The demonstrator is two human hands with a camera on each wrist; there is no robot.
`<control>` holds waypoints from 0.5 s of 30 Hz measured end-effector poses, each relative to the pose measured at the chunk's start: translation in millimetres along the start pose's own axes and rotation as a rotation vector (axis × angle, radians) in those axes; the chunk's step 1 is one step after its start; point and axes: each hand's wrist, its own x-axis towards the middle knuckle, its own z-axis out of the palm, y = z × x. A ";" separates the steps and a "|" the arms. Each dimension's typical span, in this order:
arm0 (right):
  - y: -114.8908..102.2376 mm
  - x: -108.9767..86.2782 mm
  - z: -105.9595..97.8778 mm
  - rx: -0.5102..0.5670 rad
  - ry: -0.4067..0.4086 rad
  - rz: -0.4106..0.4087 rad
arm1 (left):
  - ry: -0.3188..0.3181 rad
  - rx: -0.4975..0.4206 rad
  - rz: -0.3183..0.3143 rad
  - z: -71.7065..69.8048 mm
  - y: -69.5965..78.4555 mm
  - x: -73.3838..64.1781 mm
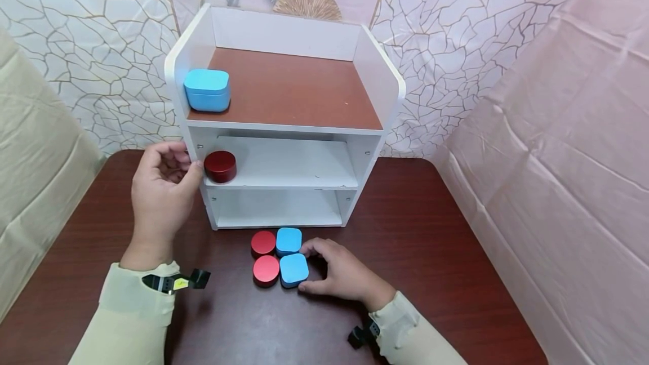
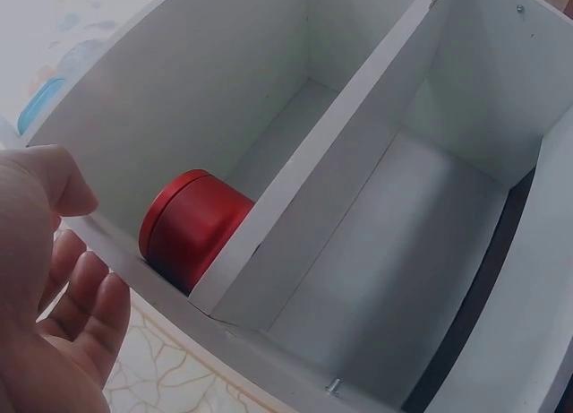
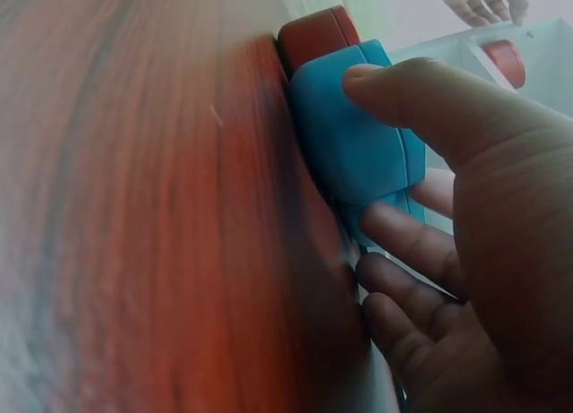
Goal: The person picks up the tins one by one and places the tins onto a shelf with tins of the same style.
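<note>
A small white shelf unit (image 1: pixel 279 181) stands on the dark table. My left hand (image 1: pixel 164 185) is at its left side panel, thumb tip right at the front edge, fingers loosely bent outside it. Just inside that panel, a round red tin (image 1: pixel 221 167) sits on the middle shelf; the left wrist view shows the red tin (image 2: pixel 192 229) beside the fingers. In front of the unit my right hand (image 1: pixel 350 275) holds the nearer blue square tin (image 1: pixel 294 269) between thumb and fingers. The right wrist view shows the thumb on the blue tin (image 3: pixel 349 126).
Another blue square tin (image 1: pixel 288 240) stands behind the held one. To their left are a far red tin (image 1: pixel 263 244) and a near red tin (image 1: pixel 266 270), closely grouped. A larger blue box (image 1: pixel 208 90) sits at the left of the brown top shelf (image 1: pixel 289 92).
</note>
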 end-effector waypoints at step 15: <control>0.2 0.0 1.7 -0.005 0.027 -0.016 | 0.006 -0.014 -0.009 1.4 -2.0 1.8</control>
